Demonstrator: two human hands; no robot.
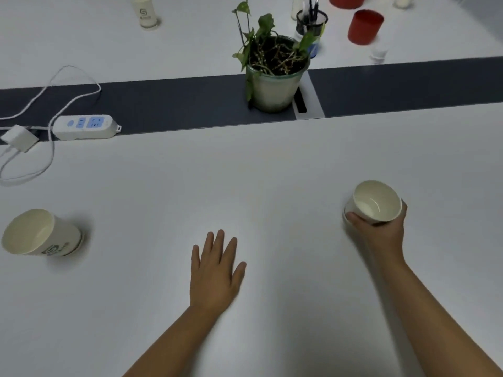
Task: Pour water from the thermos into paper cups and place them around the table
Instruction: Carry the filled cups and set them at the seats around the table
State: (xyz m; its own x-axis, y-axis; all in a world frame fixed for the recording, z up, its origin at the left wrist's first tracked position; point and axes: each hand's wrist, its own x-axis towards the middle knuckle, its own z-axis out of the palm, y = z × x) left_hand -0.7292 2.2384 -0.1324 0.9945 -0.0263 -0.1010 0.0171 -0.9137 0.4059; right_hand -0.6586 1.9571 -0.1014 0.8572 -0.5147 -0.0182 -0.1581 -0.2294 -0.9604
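cup in hand: white paper cup (377, 202) stands upright, long axis vertical, mouth facing up toward the cam. sits on the near right part of the table. a shiny ring low inside could be a bit of water, can't say for sure
other cup: second white paper cup w/ a dark printed logo (40, 232), near left, upright too, mouth up, nobody touching it
far cup: third white logo paper cup (145, 12) way across on the far side, upright, pretty blurry
right hand: right hand (381, 232) wrapped round the first cup from the near side, thumb on the left wall, fingers curled behind, so a proper grip
left hand: left hand (215, 273) palm down over the table btw the two near cups, fingers straight and a bit spread, holding nothing. can't tell if it's actually touching
surface: big white table (272, 164) w/ a dark grey strip (177, 102) running across the middle
on the strip: green potted plant in a pale pot (273, 69), white power strip w/ blue sockets (85, 126) plus white cable (24, 170) on the left
far side: two red plastic cups (364, 27), black mesh pen holder (311, 21)
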